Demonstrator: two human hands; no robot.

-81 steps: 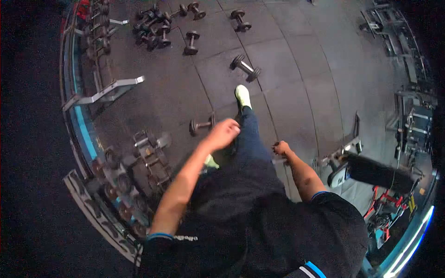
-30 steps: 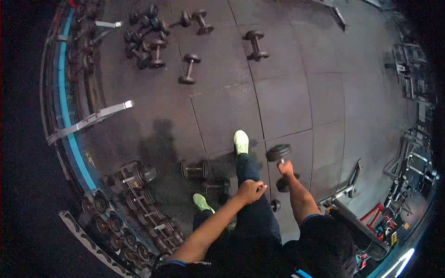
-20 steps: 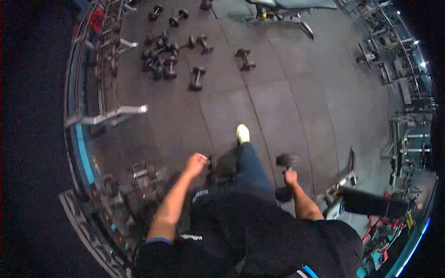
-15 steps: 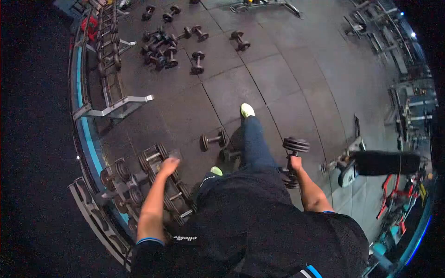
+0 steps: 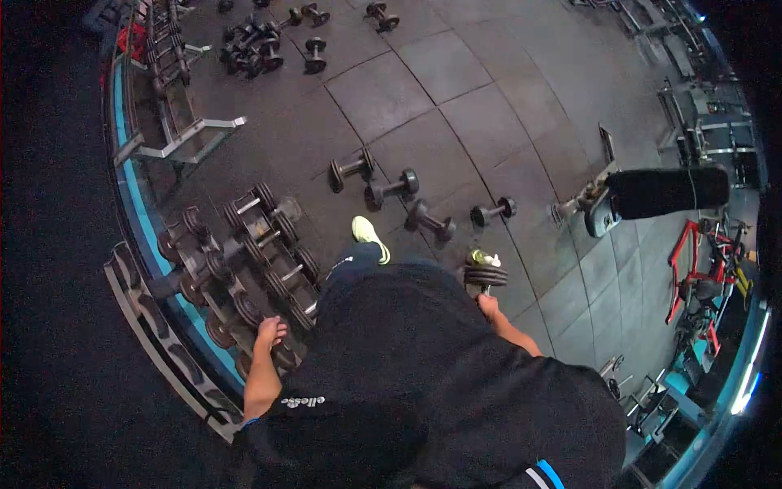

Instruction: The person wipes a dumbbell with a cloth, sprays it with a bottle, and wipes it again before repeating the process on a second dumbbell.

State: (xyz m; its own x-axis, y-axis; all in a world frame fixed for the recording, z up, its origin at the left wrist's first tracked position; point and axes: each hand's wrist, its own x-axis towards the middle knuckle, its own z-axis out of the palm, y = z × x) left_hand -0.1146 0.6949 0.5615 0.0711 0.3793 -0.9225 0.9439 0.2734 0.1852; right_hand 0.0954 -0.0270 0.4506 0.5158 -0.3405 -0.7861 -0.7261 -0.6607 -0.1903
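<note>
My right hand [image 5: 488, 306] is closed round the handle of a dark dumbbell [image 5: 486, 277], whose front plates show beyond my fingers, near my right shoe [image 5: 484, 258]. Its rear end is hidden by my arm and body. On the other side, my left hand [image 5: 271, 330] hangs over the low dumbbell rack [image 5: 167, 285], its fingers loosely curled and apart with nothing seen in them. Dumbbells [image 5: 262, 236] lie in rows on that rack, ahead of and beside this hand.
Several loose dumbbells [image 5: 391, 189] lie on the tiled floor [image 5: 481, 130] ahead of my feet, with a cluster [image 5: 252, 49] farther off. Another rack [image 5: 183, 143] stands at the far left. A black padded bench [image 5: 668, 193] and red-framed equipment [image 5: 684, 269] are on the right.
The floor and racks have shifted in view, and my feet have changed places as in a step. My left hand has moved back along the rack; my right hand, still holding the dumbbell, is closer to my body.
</note>
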